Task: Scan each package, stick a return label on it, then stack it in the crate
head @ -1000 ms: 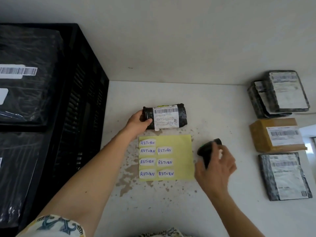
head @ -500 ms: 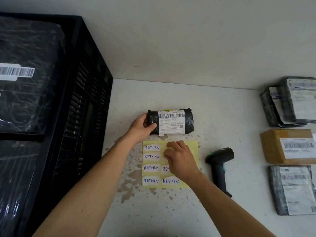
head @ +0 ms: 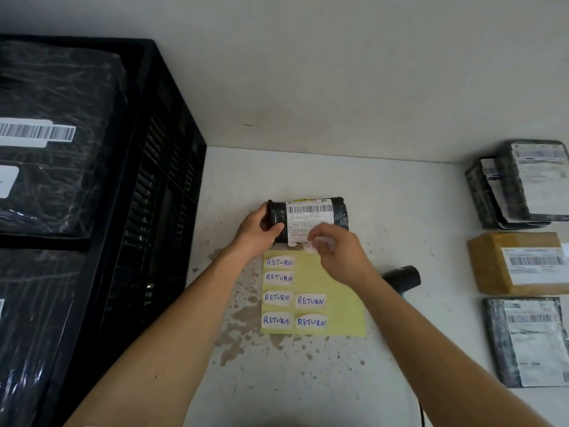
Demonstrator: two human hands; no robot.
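A black rolled package (head: pixel 338 212) with a white shipping label lies on the white table. My left hand (head: pixel 257 231) grips its left end. My right hand (head: pixel 337 255) pinches a white return label (head: pixel 312 246) just below the package's front edge, above the yellow label sheet (head: pixel 341 306). Several white stickers reading RETURN stay on the sheet. The black scanner (head: pixel 405 280) lies on the table to the right, partly hidden by my right forearm. The black crate (head: pixel 160 211) stands at the left with black wrapped packages inside.
At the right edge lie a stack of black packages (head: pixel 520 186), a brown box (head: pixel 492 263) and a flat black package (head: pixel 529 340), each with a barcode label. A white wall rises behind the table. Brown stains mark the table near the sheet.
My right hand set the scanner down, reached to the sheet, peeled off one return label and lifted it toward the package. My left hand kept its grip on the package.
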